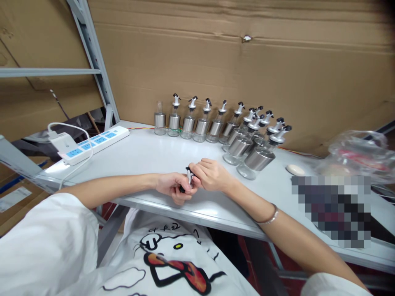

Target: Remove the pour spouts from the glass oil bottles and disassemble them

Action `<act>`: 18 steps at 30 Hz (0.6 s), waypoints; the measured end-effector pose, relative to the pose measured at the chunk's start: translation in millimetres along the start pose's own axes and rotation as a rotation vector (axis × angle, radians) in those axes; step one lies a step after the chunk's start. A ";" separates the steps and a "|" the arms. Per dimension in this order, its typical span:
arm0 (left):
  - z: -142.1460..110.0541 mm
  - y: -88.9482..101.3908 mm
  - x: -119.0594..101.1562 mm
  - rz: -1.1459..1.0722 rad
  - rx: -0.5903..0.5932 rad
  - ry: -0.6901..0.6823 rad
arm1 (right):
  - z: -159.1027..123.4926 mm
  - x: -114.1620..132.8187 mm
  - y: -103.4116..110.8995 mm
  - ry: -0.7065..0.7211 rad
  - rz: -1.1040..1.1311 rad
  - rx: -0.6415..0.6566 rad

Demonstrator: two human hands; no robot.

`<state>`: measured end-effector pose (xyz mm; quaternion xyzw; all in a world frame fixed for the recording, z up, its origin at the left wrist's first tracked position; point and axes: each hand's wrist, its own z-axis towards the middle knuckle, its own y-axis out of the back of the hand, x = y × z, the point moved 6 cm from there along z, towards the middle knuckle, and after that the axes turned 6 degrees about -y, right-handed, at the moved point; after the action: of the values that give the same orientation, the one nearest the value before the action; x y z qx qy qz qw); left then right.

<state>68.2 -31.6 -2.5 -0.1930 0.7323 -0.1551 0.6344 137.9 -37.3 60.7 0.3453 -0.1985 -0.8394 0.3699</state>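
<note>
My left hand (173,187) and my right hand (211,174) meet near the front edge of the white table (148,154), both gripping a small black-and-white pourer cap (188,174) between the fingers. Behind them stands a row of glass oil bottles (202,125) with steel sleeves and pourer caps. The leftmost bottle (159,120) has no cap. Several more capped bottles (257,154) cluster at the right end of the row, closest to my right hand.
A white power strip (92,144) with a plug and cable lies at the table's left. A small white oval object (295,169) and a clear plastic bag (354,154) sit at the right. A cardboard wall backs the table; a metal shelf upright (92,53) stands left.
</note>
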 end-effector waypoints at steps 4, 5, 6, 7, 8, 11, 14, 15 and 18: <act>0.4 -1.4 -0.2 0.025 0.004 0.006 | 1.4 1.9 1.1 0.010 0.043 -0.006; 0.5 -1.6 -0.3 0.032 0.003 0.006 | 1.9 2.3 1.6 0.011 0.053 -0.010; 0.7 -1.9 -0.3 0.039 0.003 0.008 | 2.4 2.8 2.5 0.014 0.062 -0.017; 0.9 -2.2 -0.3 0.044 0.002 0.009 | 2.8 3.3 3.4 0.016 0.071 -0.027; 1.2 -2.5 -0.3 0.049 0.003 0.011 | 3.1 3.7 4.5 0.019 0.077 -0.040; 2.5 -4.3 -0.4 0.062 0.010 0.010 | 3.5 5.2 6.9 0.032 0.091 -0.064; 3.7 -6.0 0.0 0.068 0.020 0.015 | 3.4 6.3 6.9 0.038 0.099 -0.058; 4.1 -6.1 0.2 0.067 0.020 0.017 | 3.2 6.6 6.8 0.038 0.102 -0.057; 5.1 -5.8 1.6 0.055 0.030 0.023 | 2.6 6.3 6.5 0.027 0.118 -0.067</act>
<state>73.6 -37.4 -1.9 -0.1617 0.7421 -0.1507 0.6328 136.1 -46.1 63.6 0.3316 -0.1852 -0.8175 0.4329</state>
